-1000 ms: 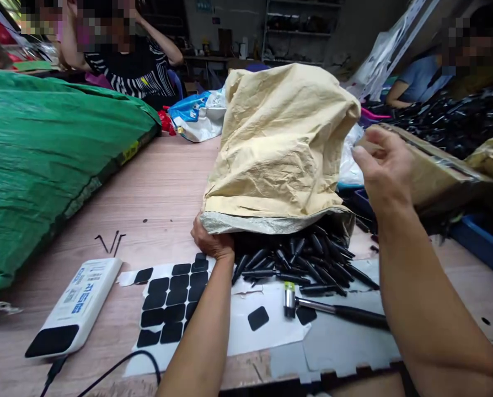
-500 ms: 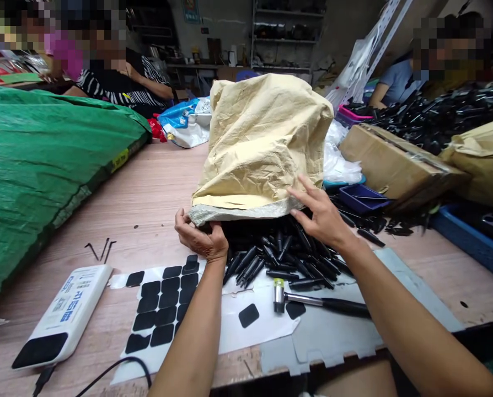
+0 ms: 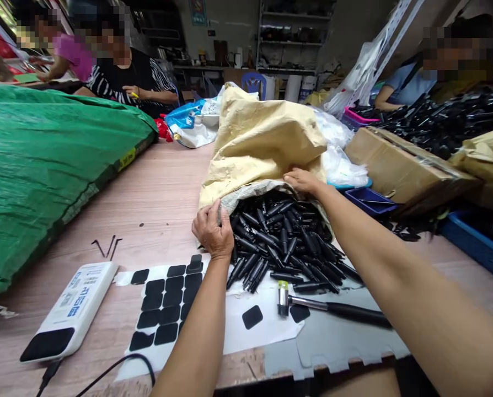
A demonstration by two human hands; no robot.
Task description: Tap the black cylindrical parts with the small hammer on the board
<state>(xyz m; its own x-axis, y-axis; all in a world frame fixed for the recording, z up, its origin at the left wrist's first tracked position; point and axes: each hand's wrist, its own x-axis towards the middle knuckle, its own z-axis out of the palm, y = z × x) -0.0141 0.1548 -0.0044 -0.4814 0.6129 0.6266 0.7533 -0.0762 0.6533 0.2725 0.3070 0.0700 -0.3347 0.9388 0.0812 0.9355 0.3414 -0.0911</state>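
Where the tan woven sack [image 3: 263,140] lies on its side across the middle of the wooden worktop [image 3: 155,187], your left hand [image 3: 212,231] pinches the near left edge of its mouth, fingers closed on the fabric, and your right hand [image 3: 302,180] grips the far right edge of the same rim, fingers curled over it. Between your two hands the mouth gapes toward you, and a heap of black plastic handles [image 3: 283,242] spills out of it onto the worktop, the nearest ones reaching a white backing sheet [image 3: 267,328]. On that sheet, just left of your left forearm, sits a grid of black adhesive pads [image 3: 167,306], with one loose pad [image 3: 252,317] lying apart from the grid. A small hammer [image 3: 312,305] with a black grip lies just in front of the heap, its head close to the loose pad. Near the left edge of the worktop rests a white power bank [image 3: 70,309] with a cable plugged into its near end. A green tarpaulin bundle [image 3: 43,160] fills the left side. To the right of the sack stand a cardboard box [image 3: 399,162] and a blue tray [image 3: 370,199]. Other people sit at the far side, one in a striped top [image 3: 134,82].
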